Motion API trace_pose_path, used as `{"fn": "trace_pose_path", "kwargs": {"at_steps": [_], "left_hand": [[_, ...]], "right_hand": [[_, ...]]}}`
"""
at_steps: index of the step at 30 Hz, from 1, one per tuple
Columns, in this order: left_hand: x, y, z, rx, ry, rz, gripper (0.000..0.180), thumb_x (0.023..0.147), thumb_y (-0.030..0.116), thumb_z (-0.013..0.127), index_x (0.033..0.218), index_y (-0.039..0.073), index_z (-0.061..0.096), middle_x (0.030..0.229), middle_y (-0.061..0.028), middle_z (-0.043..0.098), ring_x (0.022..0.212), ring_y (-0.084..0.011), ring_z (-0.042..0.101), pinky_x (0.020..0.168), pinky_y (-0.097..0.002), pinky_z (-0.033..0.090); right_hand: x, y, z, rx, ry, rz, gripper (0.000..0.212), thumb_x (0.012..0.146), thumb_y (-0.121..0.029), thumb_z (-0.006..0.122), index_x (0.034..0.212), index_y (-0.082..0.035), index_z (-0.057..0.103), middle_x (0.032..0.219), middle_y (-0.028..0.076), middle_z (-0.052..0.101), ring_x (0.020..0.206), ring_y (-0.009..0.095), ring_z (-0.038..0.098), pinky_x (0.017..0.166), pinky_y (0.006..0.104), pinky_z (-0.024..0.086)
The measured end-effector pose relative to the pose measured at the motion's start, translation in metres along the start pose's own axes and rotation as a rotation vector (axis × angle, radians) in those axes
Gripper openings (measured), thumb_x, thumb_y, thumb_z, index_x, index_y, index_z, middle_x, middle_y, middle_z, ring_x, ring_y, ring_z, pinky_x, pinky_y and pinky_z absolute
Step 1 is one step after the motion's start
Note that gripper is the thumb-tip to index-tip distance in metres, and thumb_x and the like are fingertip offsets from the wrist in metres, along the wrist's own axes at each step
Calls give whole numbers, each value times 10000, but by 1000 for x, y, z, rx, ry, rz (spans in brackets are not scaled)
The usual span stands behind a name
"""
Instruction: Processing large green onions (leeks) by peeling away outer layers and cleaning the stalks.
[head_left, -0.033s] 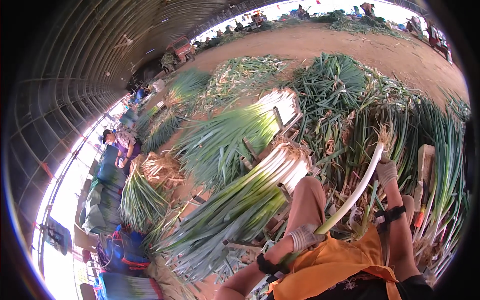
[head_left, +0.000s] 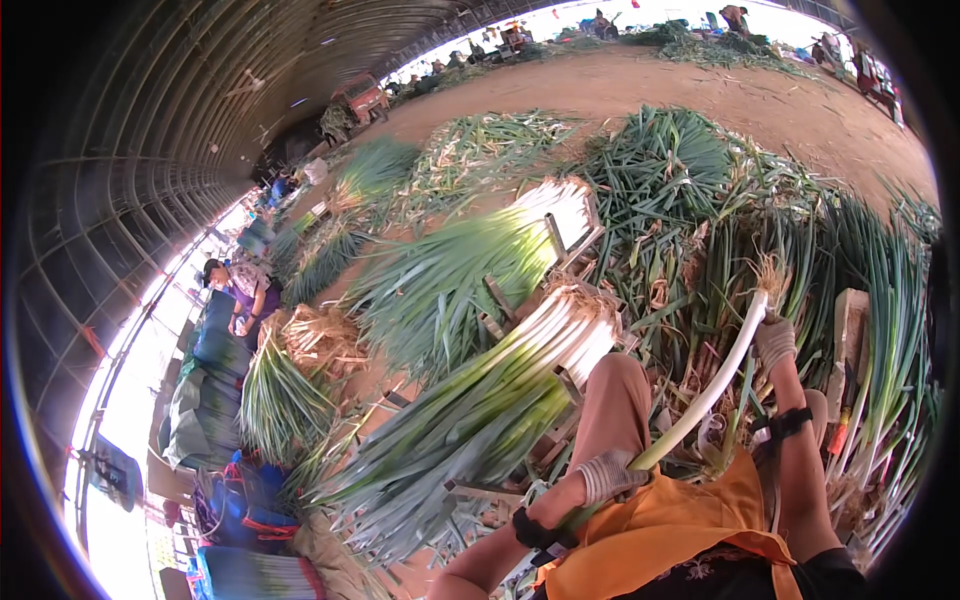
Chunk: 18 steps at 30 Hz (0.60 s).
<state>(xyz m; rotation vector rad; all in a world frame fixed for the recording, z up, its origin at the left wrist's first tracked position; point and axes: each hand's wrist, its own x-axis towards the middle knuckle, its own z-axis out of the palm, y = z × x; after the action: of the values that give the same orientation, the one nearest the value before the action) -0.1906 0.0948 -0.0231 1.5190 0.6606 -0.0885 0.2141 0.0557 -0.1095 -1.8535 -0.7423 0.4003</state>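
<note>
One long leek point(head_left: 712, 385) slants across my lap, with its white shaft and tuft of roots pointing up and away. Around its greener lower part closes my left hand point(head_left: 607, 476), in a pale knitted glove. My right hand point(head_left: 775, 343), also gloved, is closed at the shaft just below the roots; its fingers are partly hidden. Left of my knee, trimmed leeks point(head_left: 500, 375) lie stacked in a low rack, white ends toward the right. Behind them is another leek stack point(head_left: 470, 260). An orange apron point(head_left: 690, 520) covers my lap.
Untrimmed leeks point(head_left: 880, 300) lie heaped on the right beside a wooden board point(head_left: 850, 335) and an orange-and-black handled tool point(head_left: 840, 432). Cut green leaves point(head_left: 665, 160) pile up ahead. Another person point(head_left: 240, 290) stands at left near wrapped bundles point(head_left: 205, 400). A red vehicle point(head_left: 362, 98) stands far back.
</note>
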Motion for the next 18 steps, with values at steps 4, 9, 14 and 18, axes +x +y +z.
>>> {"fn": "trace_pose_path", "kwargs": {"at_steps": [4,9,14,18], "left_hand": [[-7,-5,4,-37,-30,-111,273,813,264,605,798,-6,569,558,-44,537,463,-131,517,435,-277,409],[-14,18,-2,94,-175,-97,267,812,263,609,840,2,566,571,-23,537,478,-109,508,450,-254,409],[-13,9,-11,-59,-111,9,258,825,250,587,832,-8,575,582,-41,551,499,-119,526,472,-269,422],[8,14,-14,6,-197,-113,322,816,278,627,977,4,578,650,-9,543,533,-84,501,490,-229,420]], "right_hand": [[81,39,-3,-1572,-114,-386,339,746,-341,531,969,-105,628,838,28,661,786,192,617,712,319,475],[136,127,-126,-1140,317,-45,156,759,-229,543,717,-141,664,794,64,660,705,212,629,592,321,488],[46,46,-86,-434,-415,93,337,762,-280,616,1003,-47,578,891,64,653,796,212,627,672,335,512],[-32,-78,-51,299,-730,125,588,802,-443,573,1212,-40,450,907,89,620,777,207,603,682,356,508]]}}
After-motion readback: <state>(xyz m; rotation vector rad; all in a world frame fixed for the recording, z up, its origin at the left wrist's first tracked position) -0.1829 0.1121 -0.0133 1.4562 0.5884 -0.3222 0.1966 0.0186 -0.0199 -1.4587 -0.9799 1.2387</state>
